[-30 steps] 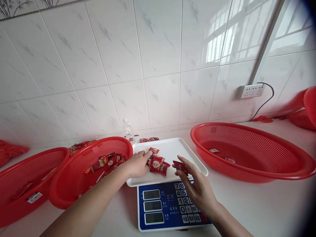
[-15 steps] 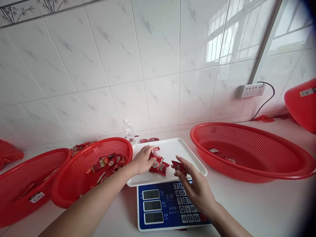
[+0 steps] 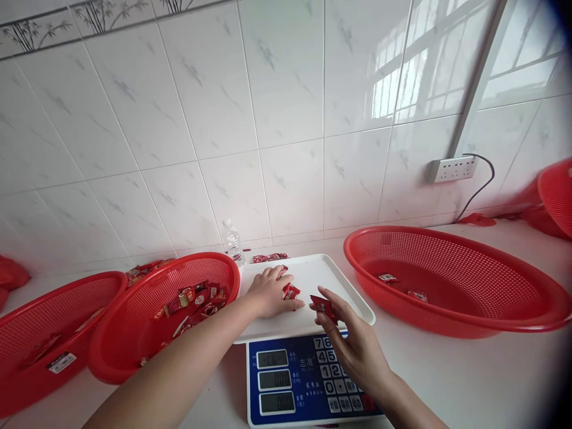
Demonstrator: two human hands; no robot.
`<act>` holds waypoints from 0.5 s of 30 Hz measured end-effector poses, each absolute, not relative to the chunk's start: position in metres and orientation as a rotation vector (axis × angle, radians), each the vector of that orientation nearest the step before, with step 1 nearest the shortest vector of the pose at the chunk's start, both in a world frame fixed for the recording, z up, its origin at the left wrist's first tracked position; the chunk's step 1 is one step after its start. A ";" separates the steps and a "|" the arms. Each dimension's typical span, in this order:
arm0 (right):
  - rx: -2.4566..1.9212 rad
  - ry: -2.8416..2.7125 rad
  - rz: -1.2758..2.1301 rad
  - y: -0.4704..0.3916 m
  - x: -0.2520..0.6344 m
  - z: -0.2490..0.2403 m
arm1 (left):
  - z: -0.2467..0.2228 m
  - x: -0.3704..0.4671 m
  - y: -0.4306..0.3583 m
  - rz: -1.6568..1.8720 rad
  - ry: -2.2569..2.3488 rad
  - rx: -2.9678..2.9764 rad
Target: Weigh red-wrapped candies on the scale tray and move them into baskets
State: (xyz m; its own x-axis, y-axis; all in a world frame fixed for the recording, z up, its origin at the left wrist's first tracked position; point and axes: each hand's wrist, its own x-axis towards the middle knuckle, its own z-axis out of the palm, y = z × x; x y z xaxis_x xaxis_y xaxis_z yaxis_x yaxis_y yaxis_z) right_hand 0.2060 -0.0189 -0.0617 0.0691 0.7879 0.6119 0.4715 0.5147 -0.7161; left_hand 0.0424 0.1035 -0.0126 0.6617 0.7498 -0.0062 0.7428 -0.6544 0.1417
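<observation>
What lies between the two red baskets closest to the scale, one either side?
In the head view: the scale with its white tray. The left hand partly covers red packets on that tray; the right hand holds another packet.

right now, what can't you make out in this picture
Head view: how many packets lie at the left hand, which covers part of the pile.
Head view: some scale keys, hidden behind the right hand.
Head view: the top display's reading, too faint.
Head view: the far-left basket's outer end, cut off by the picture edge.
</observation>
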 end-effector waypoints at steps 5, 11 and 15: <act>-1.100 -1.566 0.353 -0.018 0.206 -0.063 | -0.018 0.040 0.113 0.147 1.250 2.715; -1.104 -1.572 0.352 -0.019 0.206 -0.062 | -0.021 0.047 0.112 0.214 1.327 2.806; -1.106 -1.575 0.354 -0.019 0.206 -0.061 | -0.021 0.049 0.106 0.289 1.336 2.853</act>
State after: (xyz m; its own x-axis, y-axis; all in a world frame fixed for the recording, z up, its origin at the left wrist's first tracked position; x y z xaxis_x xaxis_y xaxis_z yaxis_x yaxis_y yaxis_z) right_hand 0.2064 -0.0194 -0.0613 0.0631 0.7937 0.6051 0.4584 0.5155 -0.7240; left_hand 0.0487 0.1059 -0.0211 0.6269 0.7595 0.1739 0.7635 -0.6432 0.0569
